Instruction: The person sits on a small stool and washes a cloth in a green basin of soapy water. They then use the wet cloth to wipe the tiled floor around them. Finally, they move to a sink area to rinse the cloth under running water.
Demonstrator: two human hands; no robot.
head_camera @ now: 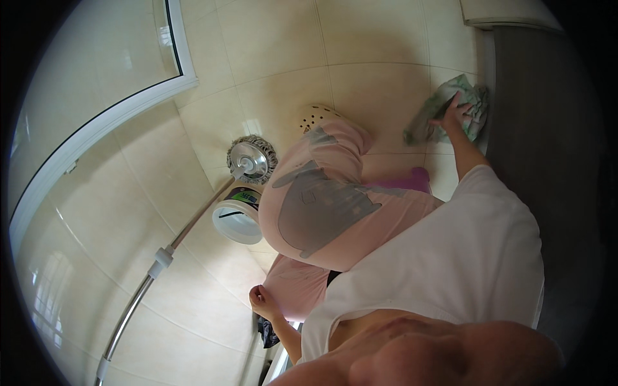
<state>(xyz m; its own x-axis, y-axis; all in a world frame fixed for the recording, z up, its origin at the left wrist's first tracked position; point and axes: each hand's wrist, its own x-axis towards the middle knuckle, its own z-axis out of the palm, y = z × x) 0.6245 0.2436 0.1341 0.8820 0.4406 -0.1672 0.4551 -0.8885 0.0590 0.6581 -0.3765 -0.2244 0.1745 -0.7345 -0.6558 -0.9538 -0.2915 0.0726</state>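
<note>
At the upper right, my right hand (454, 116) lies with spread fingers on a crumpled green and white cloth (475, 108) against the beige floor tiles. The cloth is partly blurred and lies beside a dark grey panel. My left hand (262, 299) is at the lower left, beside the knee of my pink trousers (301, 284), its fingers curled; nothing shows in it. My other bent leg, with a grey print on the trousers, fills the middle. A cream perforated clog (314, 116) shows past its hem.
A mop with a metal pole (140, 294) and round stringy head (251, 159) leans at the left, by a white bucket (236, 222). A white-framed glass panel (186, 79) is at the upper left, the dark grey panel (540, 144) at the right. A purple plastic object (420, 179) shows behind my leg.
</note>
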